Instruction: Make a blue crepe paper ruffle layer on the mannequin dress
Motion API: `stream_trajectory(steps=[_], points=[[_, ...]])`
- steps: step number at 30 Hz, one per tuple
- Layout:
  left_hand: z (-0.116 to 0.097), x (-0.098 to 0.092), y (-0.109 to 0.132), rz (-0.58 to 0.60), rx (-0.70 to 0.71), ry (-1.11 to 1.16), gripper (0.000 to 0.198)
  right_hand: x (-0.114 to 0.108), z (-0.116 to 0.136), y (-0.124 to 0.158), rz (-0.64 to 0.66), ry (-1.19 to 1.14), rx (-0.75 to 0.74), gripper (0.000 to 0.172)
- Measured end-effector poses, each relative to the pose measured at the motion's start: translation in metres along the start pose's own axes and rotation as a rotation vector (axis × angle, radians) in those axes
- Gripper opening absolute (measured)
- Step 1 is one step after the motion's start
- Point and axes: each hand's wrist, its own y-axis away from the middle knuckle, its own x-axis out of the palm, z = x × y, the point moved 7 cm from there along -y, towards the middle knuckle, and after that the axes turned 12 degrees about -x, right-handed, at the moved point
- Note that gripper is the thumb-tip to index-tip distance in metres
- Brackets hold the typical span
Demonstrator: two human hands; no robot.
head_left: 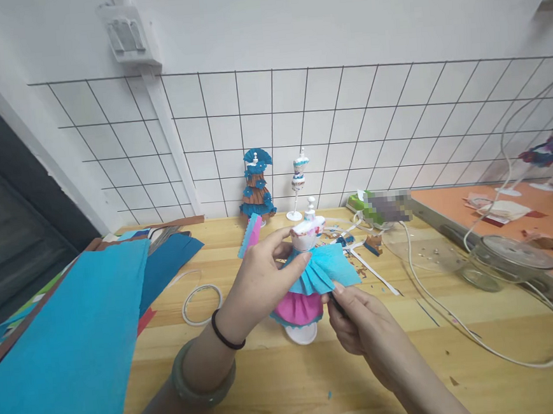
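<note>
A small white mannequin [307, 233] stands on a round white base, dressed in a pink pleated skirt [298, 308] with a blue edge. Around its waist lies pleated light blue paper [318, 277], with a loose flat end on the right. My left hand [267, 278] wraps round the mannequin's waist from the left, its thumb pressing the top of the blue paper. My right hand [362, 318] pinches the lower edge of that paper, and a dark object, mostly hidden, shows between its fingers.
Blue paper sheets [76, 337] cover the left side. Behind stand a finished blue and brown dress figure [256, 186] and another mannequin [298, 180]. A tape roll [202, 304] lies left; a white cable [458, 326] loops right, near paper scraps.
</note>
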Motion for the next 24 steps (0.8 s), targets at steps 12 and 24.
stream_trajectory(steps=[12,24], points=[[0.002,-0.004,-0.006,0.010,-0.006,0.039,0.038,0.001,0.002,0.008,0.029,0.068,-0.004,0.049],[0.015,-0.008,-0.023,0.066,-0.005,0.152,0.039,-0.052,-0.001,0.025,-0.265,0.154,-0.075,0.055]])
